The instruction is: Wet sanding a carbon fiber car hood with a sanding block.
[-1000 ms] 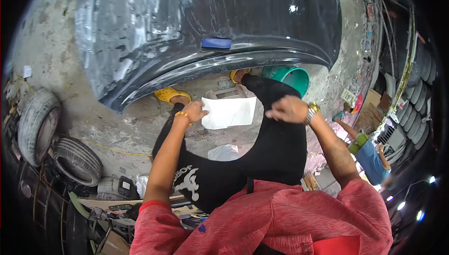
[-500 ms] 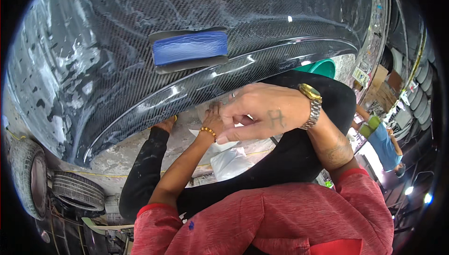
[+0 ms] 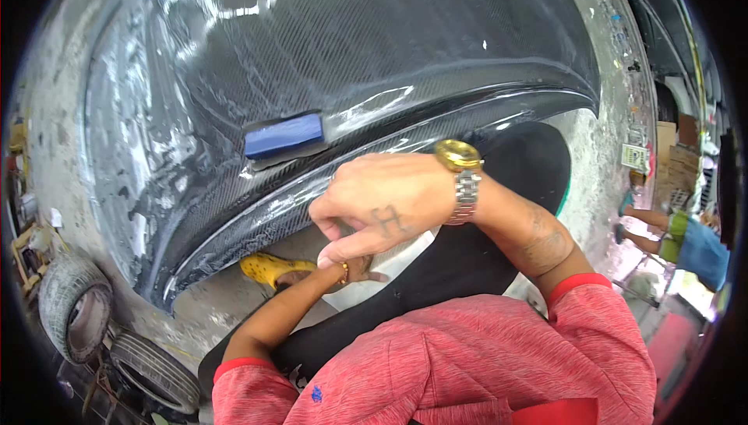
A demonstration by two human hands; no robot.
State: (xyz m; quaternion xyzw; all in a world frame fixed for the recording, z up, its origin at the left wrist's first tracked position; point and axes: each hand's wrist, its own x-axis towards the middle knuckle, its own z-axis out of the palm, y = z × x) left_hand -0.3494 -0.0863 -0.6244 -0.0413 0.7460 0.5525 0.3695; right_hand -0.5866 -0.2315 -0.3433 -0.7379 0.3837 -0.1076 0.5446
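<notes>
"Since the right hand overlaps the left hand, what can you tell of their grip?"

"Little. The right is half curled, thumb apart from forefinger; whether anything is held beneath, I cannot tell. The left pokes a digit out beside the white sheet; its grip is hidden."

"And the sheet?"

"Just beside the black trousers, below the hood, partly covered by the hands."

"How would you handle it well?"

"By an edge, I'd say, kept uncreased, the right hand out of the sightline. I'd keep the watch off the hood and not nudge the blue block lying there."
</notes>
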